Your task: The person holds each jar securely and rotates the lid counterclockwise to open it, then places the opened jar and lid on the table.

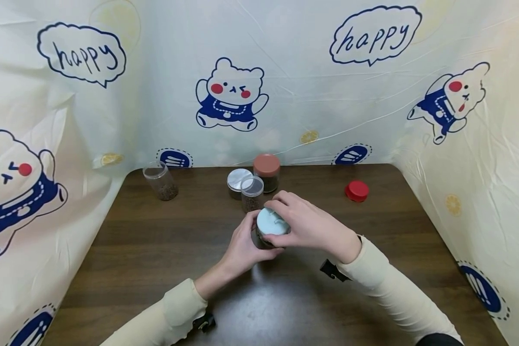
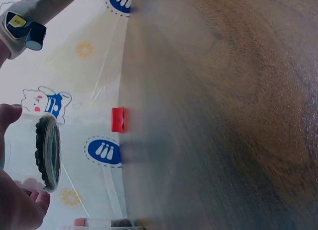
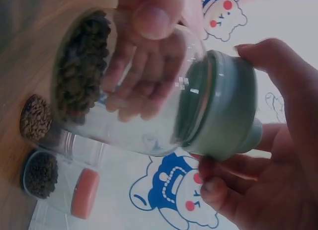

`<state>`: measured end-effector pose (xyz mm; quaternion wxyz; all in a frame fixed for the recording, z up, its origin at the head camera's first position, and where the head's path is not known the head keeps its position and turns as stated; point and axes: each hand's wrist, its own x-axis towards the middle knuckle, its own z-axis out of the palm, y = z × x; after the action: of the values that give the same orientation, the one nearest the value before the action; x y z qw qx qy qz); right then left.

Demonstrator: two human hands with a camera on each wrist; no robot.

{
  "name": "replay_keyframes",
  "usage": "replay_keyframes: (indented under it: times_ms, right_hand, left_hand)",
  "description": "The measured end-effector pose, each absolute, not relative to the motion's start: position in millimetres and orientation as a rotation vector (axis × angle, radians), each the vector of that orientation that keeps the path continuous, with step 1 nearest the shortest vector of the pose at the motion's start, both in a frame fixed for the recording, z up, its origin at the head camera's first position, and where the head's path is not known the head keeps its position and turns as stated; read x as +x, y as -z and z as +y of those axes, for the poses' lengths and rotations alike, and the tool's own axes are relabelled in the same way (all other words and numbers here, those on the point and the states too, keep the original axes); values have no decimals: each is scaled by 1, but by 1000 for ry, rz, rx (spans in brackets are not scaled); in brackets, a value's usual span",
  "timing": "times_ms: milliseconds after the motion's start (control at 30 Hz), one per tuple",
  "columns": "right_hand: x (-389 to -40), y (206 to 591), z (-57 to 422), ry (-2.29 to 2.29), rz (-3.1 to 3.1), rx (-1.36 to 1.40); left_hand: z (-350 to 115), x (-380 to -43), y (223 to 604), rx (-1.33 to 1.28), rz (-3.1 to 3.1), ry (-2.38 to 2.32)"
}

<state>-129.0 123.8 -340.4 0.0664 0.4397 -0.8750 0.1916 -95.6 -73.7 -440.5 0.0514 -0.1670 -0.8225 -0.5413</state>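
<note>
My left hand grips the body of a clear jar at the middle of the table. Dark pellets lie in the bottom of that jar, and its base faces the left wrist view. A pale green lid sits on its mouth. With thumb and fingers on opposite sides of the lid's rim, my right hand holds it from above. Through the glass, the left fingers show behind the jar in the right wrist view.
Behind the held jar stand an open clear jar, a silver-lidded jar and a pink-lidded jar. Another clear jar is at the back left. A red lid lies at the back right of the wooden table.
</note>
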Motion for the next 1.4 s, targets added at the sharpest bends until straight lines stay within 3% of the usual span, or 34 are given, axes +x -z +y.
replay_keyframes:
  times_ms: [1400]
  right_hand:
    - [-125,341,123,-494,-2667,1275]
  left_hand:
    - [-74,-93,444,-539,-2484,1668]
